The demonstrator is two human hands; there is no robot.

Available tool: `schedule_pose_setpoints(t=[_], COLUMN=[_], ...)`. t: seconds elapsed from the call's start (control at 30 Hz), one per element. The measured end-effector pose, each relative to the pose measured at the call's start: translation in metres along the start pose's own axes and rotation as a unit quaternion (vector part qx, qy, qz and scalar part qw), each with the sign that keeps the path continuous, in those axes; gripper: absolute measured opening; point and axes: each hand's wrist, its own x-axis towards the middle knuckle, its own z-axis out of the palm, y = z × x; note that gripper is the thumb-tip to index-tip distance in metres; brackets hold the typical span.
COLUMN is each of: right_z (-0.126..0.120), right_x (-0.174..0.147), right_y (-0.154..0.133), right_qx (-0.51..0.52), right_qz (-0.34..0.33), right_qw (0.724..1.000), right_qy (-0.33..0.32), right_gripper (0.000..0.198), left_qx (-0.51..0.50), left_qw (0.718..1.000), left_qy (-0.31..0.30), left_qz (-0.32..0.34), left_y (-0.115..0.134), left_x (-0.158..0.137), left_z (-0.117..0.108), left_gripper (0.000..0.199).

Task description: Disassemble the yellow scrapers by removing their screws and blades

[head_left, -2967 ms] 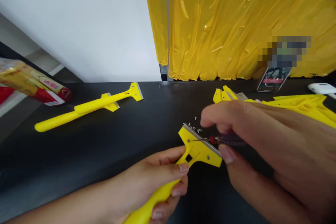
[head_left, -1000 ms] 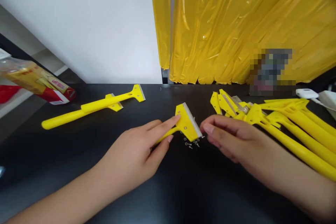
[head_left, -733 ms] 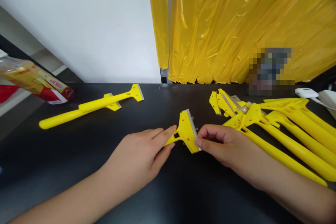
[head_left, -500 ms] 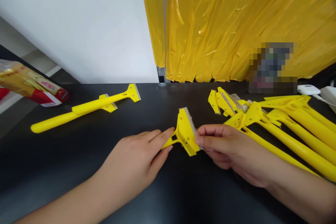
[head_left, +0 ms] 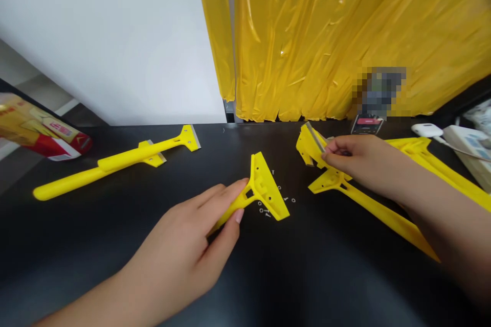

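My left hand (head_left: 195, 230) is closed around the handle of a yellow scraper (head_left: 267, 184), whose bare head faces right with two small holes showing. Beside and under that head lie several tiny screws and nuts (head_left: 293, 200) on the black table. My right hand (head_left: 355, 156) pinches the edge of a yellow blade plate (head_left: 310, 139) with a grey metal strip, over a small heap of similar plates (head_left: 302, 152). Part of this heap is hidden by my right hand. Just below it lies a loose yellow scraper handle (head_left: 383, 212), partly under my forearm.
Two scrapers with blades, an upper one (head_left: 141, 153) and a lower one (head_left: 69, 184), overlap at the left. A red and gold package (head_left: 57, 133) stands behind them. More yellow handles (head_left: 460, 176), a white case (head_left: 426, 130) and a power strip (head_left: 470, 145) are at the right.
My right hand has moved away from the scraper head, back and right to the heap of plates. The blade plate is off the head, and the screws and nuts beneath now show.
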Motion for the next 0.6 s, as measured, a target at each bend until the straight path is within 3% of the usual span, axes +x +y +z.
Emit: schedule_pose_setpoints(t=[0.1,0.17,0.23,0.3,0.33,0.4,0.43,0.5,0.53,0.6], right_z=[0.005,0.006,0.008,0.013,0.017,0.028,0.032,0.037,0.036,0.027], right_x=[0.01,0.004,-0.014,-0.042,-0.057,-0.085,-0.096,-0.11,-0.113,-0.112], right_y=[-0.001,-0.005,-0.016,-0.033,-0.043,-0.062,-0.069,-0.073,-0.068,-0.045], right_qx=[-0.042,-0.067,-0.07,-0.035,0.013,0.098,0.129,0.134,0.115,0.042], right_qz=[0.022,0.032,0.017,-0.032,-0.07,-0.108,-0.12,-0.144,-0.16,-0.182], right_qw=[0.998,0.993,0.992,0.998,0.997,0.973,0.961,0.96,0.966,0.981], right_qy=[0.046,0.09,0.1,0.036,-0.041,-0.18,-0.212,-0.202,-0.165,-0.056], right_gripper=[0.022,0.03,0.038,0.043,0.046,0.039,0.035,0.033,0.035,0.035], left_qx=[-0.216,-0.375,-0.488,-0.552,-0.574,-0.61,-0.623,-0.632,-0.624,-0.564], left_qw=[0.971,0.914,0.857,0.819,0.804,0.776,0.765,0.757,0.765,0.816], left_qy=[0.001,-0.009,-0.014,-0.018,-0.023,-0.042,-0.053,-0.075,-0.084,-0.085], left_qz=[-0.1,-0.154,-0.167,-0.158,-0.155,-0.154,-0.155,-0.148,-0.135,-0.099], left_y=[0.006,0.011,0.016,0.019,0.019,0.019,0.018,0.015,0.013,0.009], left_x=[-0.003,-0.001,0.001,0.002,0.001,-0.001,-0.002,-0.003,-0.003,0.0], left_z=[0.002,0.004,0.006,0.009,0.01,0.014,0.017,0.021,0.022,0.02], left_gripper=[0.029,0.022,0.017,0.012,0.011,0.015,0.018,0.026,0.03,0.038])
